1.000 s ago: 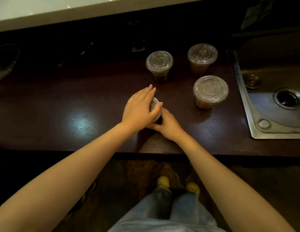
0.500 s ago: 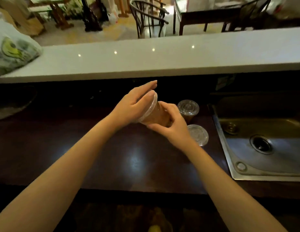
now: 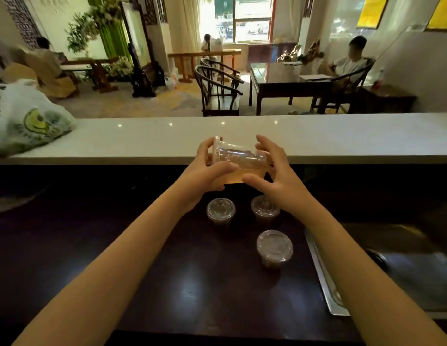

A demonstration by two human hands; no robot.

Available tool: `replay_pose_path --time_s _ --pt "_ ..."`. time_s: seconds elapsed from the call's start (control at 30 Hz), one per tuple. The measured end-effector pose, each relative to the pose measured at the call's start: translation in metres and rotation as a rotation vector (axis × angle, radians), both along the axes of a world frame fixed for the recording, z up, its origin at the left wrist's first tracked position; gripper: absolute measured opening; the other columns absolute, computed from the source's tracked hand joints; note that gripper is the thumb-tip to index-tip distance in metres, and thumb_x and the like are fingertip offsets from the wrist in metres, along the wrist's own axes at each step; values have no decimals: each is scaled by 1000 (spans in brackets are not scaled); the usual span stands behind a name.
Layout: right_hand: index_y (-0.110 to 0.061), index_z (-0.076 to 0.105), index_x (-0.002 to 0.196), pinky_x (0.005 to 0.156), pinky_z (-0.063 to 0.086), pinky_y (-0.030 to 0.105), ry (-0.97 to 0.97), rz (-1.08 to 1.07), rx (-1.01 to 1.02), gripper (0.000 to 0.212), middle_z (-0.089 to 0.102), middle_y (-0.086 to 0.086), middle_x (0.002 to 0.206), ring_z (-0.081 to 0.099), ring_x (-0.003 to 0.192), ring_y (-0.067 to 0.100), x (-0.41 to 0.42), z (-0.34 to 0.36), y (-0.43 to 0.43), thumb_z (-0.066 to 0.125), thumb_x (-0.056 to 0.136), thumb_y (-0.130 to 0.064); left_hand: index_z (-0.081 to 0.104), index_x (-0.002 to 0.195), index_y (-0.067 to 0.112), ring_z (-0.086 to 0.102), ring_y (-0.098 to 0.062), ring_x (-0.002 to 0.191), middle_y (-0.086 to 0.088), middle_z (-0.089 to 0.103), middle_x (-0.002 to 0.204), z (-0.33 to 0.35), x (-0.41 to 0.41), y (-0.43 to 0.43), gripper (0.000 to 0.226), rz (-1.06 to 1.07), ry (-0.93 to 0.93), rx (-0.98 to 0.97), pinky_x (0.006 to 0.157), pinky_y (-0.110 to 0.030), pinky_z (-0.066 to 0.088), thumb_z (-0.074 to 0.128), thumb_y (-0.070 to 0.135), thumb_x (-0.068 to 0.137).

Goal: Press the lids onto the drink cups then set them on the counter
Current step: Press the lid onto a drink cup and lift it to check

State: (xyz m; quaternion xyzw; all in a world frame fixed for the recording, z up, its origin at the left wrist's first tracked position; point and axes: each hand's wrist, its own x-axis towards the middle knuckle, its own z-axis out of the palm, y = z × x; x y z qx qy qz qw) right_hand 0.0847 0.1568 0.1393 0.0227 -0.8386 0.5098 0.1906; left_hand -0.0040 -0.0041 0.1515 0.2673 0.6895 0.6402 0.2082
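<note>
1. Both hands held the drink cup [image 3: 239, 159] in the air, tipped on its side, lid [image 3: 216, 149] end to the left, just in front of the white counter [image 3: 342, 138].
2. The left hand [image 3: 207, 171] gripped the lid end and the right hand [image 3: 277, 176] wrapped the base, with the cup between them.
3. The lid looked seated, but a full seal could not be told.
4. The three lidded cups [image 3: 221, 211] stood on the dark worktop [image 3: 117, 245] beside the sink [image 3: 392, 270]. None was on the white counter.
5. Judged: lidding was about done. If the white counter was the target, all four cups were left to place.
</note>
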Motion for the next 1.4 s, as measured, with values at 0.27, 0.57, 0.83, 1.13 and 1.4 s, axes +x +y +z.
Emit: replay_pose_path --time_s 0.27,0.57,0.83,1.13,1.4 --pt "-16 46 119 51 49 26 -242 53 -452 56 60 6 79 57 63 17 3 16 -3 30 89 -60 23 135 43 42 -14 127 6 29 141 -2 7 -2 88 -77 535 -3 95 -39 50 77 21 69" --pt "-24 39 122 80 58 31 -33 42 -287 42 50 0 120 62 100 17 -5 3 -4 62 87 -26 25 137 52 52 -23 123 4 35 147 8 -4 2 70 -157 -125 69 90 -44 52 55 63 75" --pt "-33 34 132 88 52 26 -61 171 -298 47 43 -7 136 57 110 4 2 2 5 55 90 -32 38 125 34 61 -20 93 -2 50 113 7 4 6 60 -33 95 67 65 -22 53 63 29 71" --pt "-9 47 121 56 52 28 -230 170 -592 49 59 13 93 60 70 21 -1 6 3 43 92 -48 31 129 34 39 -10 123 15 32 129 6 8 8 67 -91 883 4 100 -44 45 67 32 72" --pt "-28 42 123 82 55 29 -40 164 -350 44 53 2 120 62 105 19 -1 4 5 63 84 -25 8 141 51 45 -20 125 0 23 152 13 -5 6 89 -141 -4 -32 92 -41 50 59 62 70"
